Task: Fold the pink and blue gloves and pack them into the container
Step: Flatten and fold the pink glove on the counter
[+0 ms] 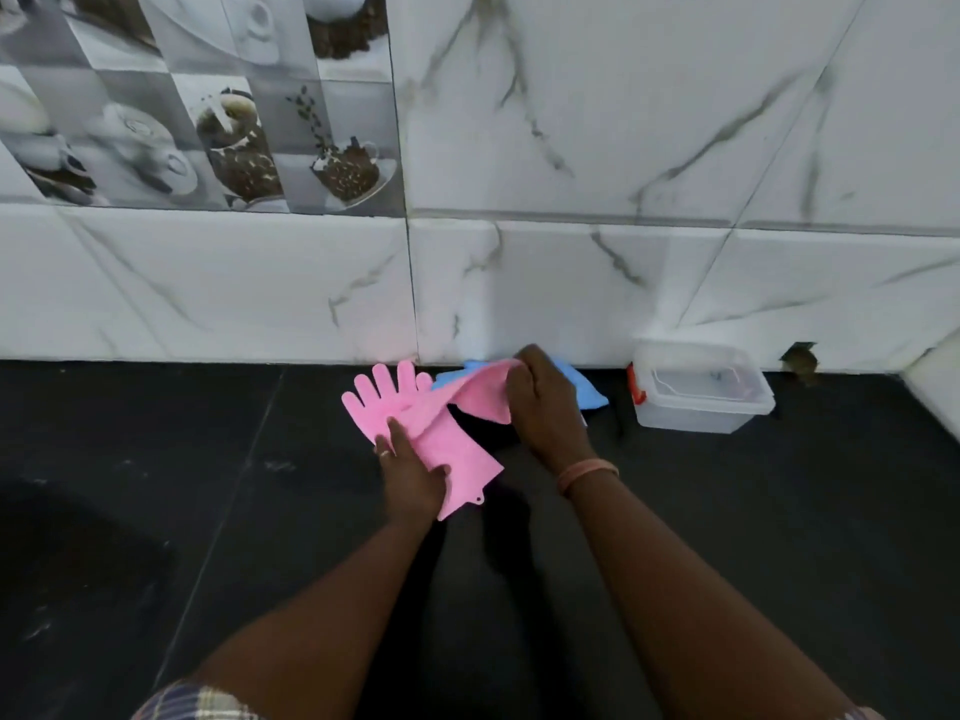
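Note:
A pink glove [400, 407] lies on the black counter, fingers pointing toward the wall. My left hand [410, 472] presses flat on its cuff part, with the thumb under the pink edge. My right hand [545, 402] grips the cuff of a second pink glove [480, 394] and holds it lifted above the first. Behind my right hand lies a blue glove [589, 392], mostly hidden. A clear plastic container [701, 392] with a red latch stands open to the right, against the wall.
The black counter [779, 511] runs up to a white marble-tiled wall [571, 278]. A small hole [800, 361] shows in the wall at the right. A dark round patch sits at the left on the counter.

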`<state>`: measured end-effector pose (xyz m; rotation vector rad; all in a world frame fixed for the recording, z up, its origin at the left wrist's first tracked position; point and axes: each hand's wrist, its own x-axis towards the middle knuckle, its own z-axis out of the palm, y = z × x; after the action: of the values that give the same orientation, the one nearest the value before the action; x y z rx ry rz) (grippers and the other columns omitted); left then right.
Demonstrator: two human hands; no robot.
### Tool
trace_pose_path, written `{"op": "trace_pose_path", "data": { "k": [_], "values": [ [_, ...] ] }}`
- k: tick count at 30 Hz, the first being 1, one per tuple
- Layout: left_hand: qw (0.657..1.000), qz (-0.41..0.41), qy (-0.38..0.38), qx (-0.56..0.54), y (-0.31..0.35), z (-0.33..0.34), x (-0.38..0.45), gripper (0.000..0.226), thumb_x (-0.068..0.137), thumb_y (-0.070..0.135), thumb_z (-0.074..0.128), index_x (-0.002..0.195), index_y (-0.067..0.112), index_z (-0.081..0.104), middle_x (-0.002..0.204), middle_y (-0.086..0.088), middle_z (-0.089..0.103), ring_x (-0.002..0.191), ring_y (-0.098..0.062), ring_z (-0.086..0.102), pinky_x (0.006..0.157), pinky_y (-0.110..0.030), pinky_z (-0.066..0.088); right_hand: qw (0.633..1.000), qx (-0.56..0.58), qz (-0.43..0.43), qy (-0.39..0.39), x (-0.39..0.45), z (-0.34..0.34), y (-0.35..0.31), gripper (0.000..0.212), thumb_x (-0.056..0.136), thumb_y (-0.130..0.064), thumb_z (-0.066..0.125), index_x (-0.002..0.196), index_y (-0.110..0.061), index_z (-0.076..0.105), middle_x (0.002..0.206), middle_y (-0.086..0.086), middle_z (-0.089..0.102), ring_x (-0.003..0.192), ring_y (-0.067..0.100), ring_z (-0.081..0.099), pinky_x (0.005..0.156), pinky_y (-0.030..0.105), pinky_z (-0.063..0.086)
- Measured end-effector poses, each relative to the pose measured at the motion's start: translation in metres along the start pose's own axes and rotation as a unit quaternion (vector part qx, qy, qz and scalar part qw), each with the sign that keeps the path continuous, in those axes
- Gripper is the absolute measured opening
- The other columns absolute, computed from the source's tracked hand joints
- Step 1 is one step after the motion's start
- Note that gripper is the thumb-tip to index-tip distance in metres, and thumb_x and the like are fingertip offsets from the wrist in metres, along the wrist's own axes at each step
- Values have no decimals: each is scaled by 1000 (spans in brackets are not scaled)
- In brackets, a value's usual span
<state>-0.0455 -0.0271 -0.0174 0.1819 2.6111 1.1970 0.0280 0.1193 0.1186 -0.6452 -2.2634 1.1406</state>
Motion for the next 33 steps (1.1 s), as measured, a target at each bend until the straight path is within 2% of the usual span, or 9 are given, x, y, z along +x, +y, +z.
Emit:
{"op": "trace_pose_path", "data": {
  "k": [3,5,8,11,16,19,24,27,33],
  "values": [
    [994,17,79,-80,23,1,-26,76,87,38,81,151,18,44,168,-19,26,156,-37,23,124,-47,30,994,63,-49,72,-8,-33,-46,22,97,-18,38,75,-19,39,64,-6,41,58,2,39,58,20,35],
    [963,17,-3,-270,33,-1,-59,82,78,54,84,145,23,47,153,-9,51,140,-28,50,110,-41,47,984,167,-2,69,-17,-53,-59,24,97,-24,42,74,-22,48,66,-10,48,62,3,45,61,15,39],
    [765,-192,-339,-512,43,6,-113,116,53,81,83,141,14,49,142,-12,59,132,-40,58,104,-60,53,952,278,129,-10,-38,-66,-60,37,92,-46,59,62,-28,48,63,-6,42,66,18,40,63,32,36],
    [527,-428,-440,-587,40,27,-161,94,77,74,69,135,2,56,144,-31,50,136,-61,44,91,-79,48,911,356,201,-49,-67,-67,-44,33,88,-28,72,62,-23,53,65,3,44,62,19,44,64,37,37],
    [424,-280,-472,-720,66,23,-165,78,96,61,58,157,17,42,145,-17,56,134,-41,55,114,-57,44,852,490,181,-40,-120,-97,-6,21,79,-21,77,89,-12,60,88,16,57,85,29,58,76,42,49],
    [510,-213,-405,-728,79,16,-133,71,93,54,64,154,20,49,158,-8,47,145,-28,47,123,-46,34,862,480,159,-17,-157,-122,27,15,73,-21,78,82,-15,66,91,16,67,81,27,63,70,38,50],
    [692,-245,-339,-588,79,33,-104,39,98,22,66,137,18,64,122,-9,74,109,-30,73,94,-45,59,852,384,354,-26,-218,-108,99,34,76,-29,82,102,-8,74,103,21,75,87,34,71,71,41,58],
    [796,-274,-294,-453,53,53,-109,35,96,3,64,132,6,64,129,-21,71,115,-38,69,103,-51,53,819,279,492,-93,-238,-91,130,33,93,-32,67,109,-4,67,105,19,74,96,37,70,77,50,60],
    [928,-193,-125,-293,37,75,-118,28,99,-1,58,126,3,64,128,-22,70,116,-37,68,107,-55,52,824,145,437,-331,-214,-102,151,18,96,-22,62,107,-8,62,97,16,73,70,30,76,56,39,62]
  ]
}}
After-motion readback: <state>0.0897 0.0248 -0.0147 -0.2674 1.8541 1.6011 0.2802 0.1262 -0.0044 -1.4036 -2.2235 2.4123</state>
